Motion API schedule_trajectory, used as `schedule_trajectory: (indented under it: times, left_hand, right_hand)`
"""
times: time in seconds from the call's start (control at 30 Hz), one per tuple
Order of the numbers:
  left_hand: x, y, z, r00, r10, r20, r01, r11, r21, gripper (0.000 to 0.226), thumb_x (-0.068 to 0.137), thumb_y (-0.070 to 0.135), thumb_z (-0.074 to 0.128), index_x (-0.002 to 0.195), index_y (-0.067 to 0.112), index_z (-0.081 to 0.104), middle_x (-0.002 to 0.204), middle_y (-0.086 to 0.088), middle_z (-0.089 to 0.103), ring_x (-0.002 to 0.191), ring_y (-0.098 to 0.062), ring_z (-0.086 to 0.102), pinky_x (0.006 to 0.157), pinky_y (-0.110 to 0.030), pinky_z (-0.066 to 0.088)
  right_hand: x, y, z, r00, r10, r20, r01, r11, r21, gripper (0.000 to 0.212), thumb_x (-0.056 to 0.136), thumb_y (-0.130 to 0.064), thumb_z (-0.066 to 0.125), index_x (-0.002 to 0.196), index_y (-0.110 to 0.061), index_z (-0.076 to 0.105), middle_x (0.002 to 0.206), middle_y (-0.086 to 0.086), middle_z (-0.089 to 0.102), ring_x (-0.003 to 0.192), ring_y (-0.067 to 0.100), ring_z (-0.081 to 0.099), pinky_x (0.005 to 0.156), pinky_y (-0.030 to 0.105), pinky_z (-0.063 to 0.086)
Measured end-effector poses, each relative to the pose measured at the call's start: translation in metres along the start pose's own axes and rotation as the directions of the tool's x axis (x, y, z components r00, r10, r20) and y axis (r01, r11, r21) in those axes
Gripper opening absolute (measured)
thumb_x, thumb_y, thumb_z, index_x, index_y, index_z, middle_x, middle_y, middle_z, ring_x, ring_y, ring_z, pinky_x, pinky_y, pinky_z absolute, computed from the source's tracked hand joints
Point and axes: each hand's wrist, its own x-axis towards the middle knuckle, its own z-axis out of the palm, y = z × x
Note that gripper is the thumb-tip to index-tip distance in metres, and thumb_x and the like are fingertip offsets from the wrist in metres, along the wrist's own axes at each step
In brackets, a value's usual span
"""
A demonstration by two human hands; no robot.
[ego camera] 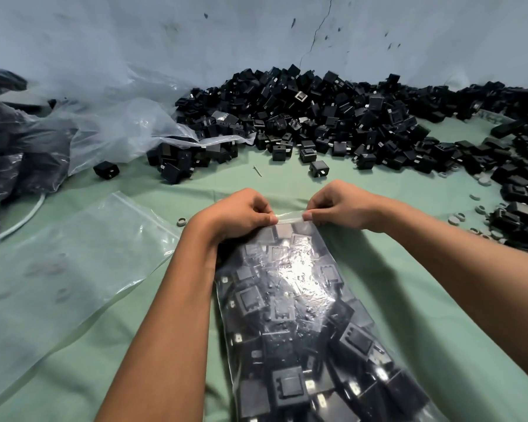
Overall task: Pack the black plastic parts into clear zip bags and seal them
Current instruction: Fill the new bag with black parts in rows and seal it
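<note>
black plastic parts (317, 117), clear zip bag (293, 315), pale green cloth (393, 284), grey-blue wall (226, 35)

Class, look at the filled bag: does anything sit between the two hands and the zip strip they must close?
Nothing visible. The left hand and right hand already pinch the zip strip of the filled bag, with only bare strip between them.

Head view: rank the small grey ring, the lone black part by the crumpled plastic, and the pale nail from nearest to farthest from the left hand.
1. Small grey ring, just left of the left hand.
2. Pale nail, beyond the hand.
3. Lone black part, far left.
</note>
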Motion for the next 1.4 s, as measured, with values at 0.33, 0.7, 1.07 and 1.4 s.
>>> schedule_trajectory:
  times: [0.33,0.7,1.07,1.4]
  left_hand:
    - [-0.027,-0.024,-0.034,0.995,-0.086,0.047,0.079,0.989,0.122,0.021,0.095,0.023,0.073,0.085,0.004,0.074,0.067,0.003,0.063,0.06,-0.012,0.05,0.063,-0.026,0.04]
    - [-0.058,-0.025,-0.024,0.935,-0.113,-0.335,0.223,0.923,0.313,0.057,0.1,0.051,0.058,0.06,0.012,0.046,0.112,-0.006,0.047,0.066,-0.028,0.059,0.052,-0.03,0.029]
    - [-0.079,-0.017,-0.014,0.81,-0.133,-0.571,0.321,0.916,0.242,0.061,0.097,0.057,0.057,0.057,0.014,0.044,0.06,-0.006,0.051,0.063,-0.027,0.047,0.064,-0.039,0.041]
    - [-0.129,0.002,-0.008,0.762,-0.642,-0.083,0.59,0.742,-0.319,0.082,0.101,0.066,0.04,0.097,-0.013,0.062,0.067,-0.024,0.072,0.046,-0.031,0.068,0.044,-0.031,0.056]
  right_hand:
    - [0.004,-0.009,0.013,0.988,-0.02,-0.155,-0.015,0.976,-0.217,0.034,0.089,-0.044,0.076,0.081,-0.011,0.079,0.072,0.006,0.072,0.063,0.017,0.055,0.06,0.028,0.044]
    - [-0.013,-0.027,0.031,0.936,0.105,-0.335,-0.135,0.989,-0.066,0.051,0.094,-0.046,0.07,0.067,-0.004,0.069,0.064,0.012,0.068,0.059,0.02,0.053,0.058,0.029,0.041]
    - [-0.08,-0.056,0.018,0.915,0.379,0.141,-0.373,0.926,-0.062,0.103,0.061,-0.097,0.042,0.088,-0.002,0.068,0.084,0.013,0.073,0.068,0.025,0.075,0.056,0.031,0.061]
    - [-0.088,-0.07,0.029,0.917,0.369,0.15,-0.379,0.924,0.045,0.09,0.059,-0.087,0.072,0.102,-0.008,0.067,0.096,0.009,0.076,0.09,0.028,0.075,0.089,0.045,0.061]
